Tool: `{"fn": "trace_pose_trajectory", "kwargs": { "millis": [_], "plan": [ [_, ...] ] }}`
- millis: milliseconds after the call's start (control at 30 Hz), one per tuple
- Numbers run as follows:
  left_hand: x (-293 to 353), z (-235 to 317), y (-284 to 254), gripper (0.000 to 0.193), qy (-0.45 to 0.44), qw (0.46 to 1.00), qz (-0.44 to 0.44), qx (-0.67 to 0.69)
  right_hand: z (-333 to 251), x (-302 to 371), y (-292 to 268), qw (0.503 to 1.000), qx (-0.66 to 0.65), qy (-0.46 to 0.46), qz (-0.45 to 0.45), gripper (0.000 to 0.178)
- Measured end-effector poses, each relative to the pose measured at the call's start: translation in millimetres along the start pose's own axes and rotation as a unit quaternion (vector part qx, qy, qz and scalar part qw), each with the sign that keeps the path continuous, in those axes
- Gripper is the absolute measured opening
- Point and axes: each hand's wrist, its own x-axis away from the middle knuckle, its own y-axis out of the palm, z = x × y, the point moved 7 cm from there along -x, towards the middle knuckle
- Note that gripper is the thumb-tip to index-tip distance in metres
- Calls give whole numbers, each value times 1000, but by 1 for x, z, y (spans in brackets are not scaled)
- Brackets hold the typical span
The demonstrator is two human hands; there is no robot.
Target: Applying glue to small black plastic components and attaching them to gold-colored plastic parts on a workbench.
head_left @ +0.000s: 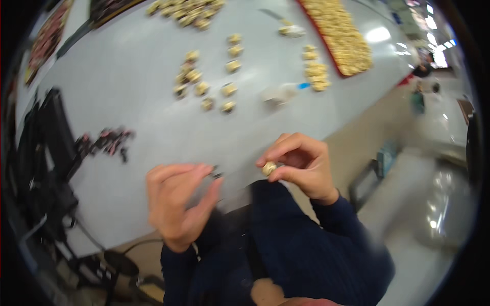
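Over the near edge of the grey table (153, 122), my left hand (178, 199) pinches a small dark piece (217, 172) between thumb and fingertips. To its right, my right hand (303, 163) grips a small pale-gold, roundish part (269, 168) between thumb and forefinger. The two held pieces are apart. Beyond my hands stand loose rows of similar gold parts (229, 89), some showing dark bits. On the left lies a scattered pile of small black and pinkish pieces (107, 142). Their exact kinds are too small and blurred to make out.
A red-edged tray (334, 58) packed with gold parts lies at the far right, beside a short stack of them (317, 74). A blurred whitish item (278, 95) sits nearer. Black equipment (58, 137) stands at the left edge. More gold parts (189, 11) lie at the back.
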Motion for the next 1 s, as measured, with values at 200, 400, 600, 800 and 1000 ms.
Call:
{"fn": "trace_pose_trajectory", "kwargs": {
  "millis": [200,400,600,800,1000],
  "plan": [
    [6,-4,-9,50,14,999,31,17,20,-18,29,994,-65,52,-70,20],
    [7,-3,-9,60,61,997,13,42,25,-23,43,985,-95,92,-114,20],
    [10,-7,-10,59,58,995,22,72,29,-28,54,965,-150,165,-141,18],
    [8,-7,-15,47,15,997,14,75,35,-28,55,955,-162,196,-154,26],
    [10,-26,-48,34,-84,982,87,-146,5,-43,50,981,178,-59,-51,26]
  ]
}}
